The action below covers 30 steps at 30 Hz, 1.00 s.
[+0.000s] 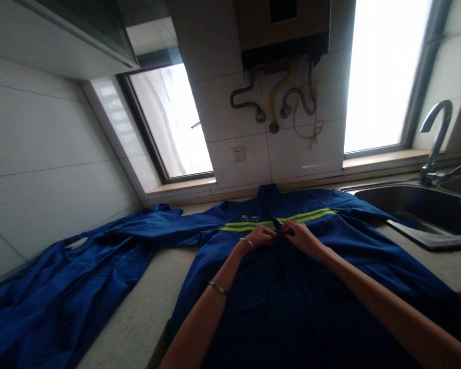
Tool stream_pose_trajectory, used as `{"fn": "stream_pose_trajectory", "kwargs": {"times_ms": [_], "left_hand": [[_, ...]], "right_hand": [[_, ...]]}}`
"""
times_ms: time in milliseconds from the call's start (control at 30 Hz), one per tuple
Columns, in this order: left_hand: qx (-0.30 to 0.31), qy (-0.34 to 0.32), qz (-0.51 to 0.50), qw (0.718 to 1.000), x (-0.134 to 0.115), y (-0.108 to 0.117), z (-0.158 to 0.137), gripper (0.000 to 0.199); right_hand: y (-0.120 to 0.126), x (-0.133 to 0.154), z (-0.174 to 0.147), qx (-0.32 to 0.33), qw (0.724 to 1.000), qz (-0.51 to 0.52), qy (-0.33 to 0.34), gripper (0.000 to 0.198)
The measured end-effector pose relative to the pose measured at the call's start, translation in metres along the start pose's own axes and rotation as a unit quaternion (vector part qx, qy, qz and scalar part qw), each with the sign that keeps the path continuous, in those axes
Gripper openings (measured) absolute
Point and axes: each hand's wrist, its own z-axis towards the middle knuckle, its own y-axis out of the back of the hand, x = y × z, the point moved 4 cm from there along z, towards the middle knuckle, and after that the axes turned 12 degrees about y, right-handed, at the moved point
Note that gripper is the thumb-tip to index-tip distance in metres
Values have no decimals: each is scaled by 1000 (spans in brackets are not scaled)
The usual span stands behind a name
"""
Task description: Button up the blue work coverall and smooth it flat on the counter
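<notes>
Blue work jacket lies flat on the counter; left hand and right hand pinch its front placket, apparently at a button.

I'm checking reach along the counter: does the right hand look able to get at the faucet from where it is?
Probably yes: the right hand pinches the blue jacket, and nothing stands between it and the faucet.

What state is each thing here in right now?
Blue work jacket: spread flat on the counter, front placket pinched.
Left hand: fingers closed on the placket.
Right hand: fingers closed on the placket.
Second blue garment: lying crumpled.
Faucet: no water seen.
</notes>
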Motion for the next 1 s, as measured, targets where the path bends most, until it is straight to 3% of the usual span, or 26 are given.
{"fn": "stream_pose_trajectory", "kwargs": {"times_ms": [67, 233, 467, 767, 1000], "left_hand": [[-7, -45, 61, 997, -3, -1, -1, 29], [-111, -138, 192, 965, -8, -2, -1, 23], [-108, -182, 273, 938, -10, -4, -3, 19], [-213, -189, 277, 918, -8, -13, -7, 21], [-212, -124, 187, 951, -5, -11, -6, 23]], "right_hand": [[0, 0, 0, 4, 1000, 15, -4, 19], [0, 0, -1, 33, 999, 41, -15, 17], [-3, -6, -2, 47, 996, 69, -24, 19], [-9, -8, -5, 27, 996, 76, -30, 22], [-16, -12, -7, -2, 996, 78, -46, 19]]}}
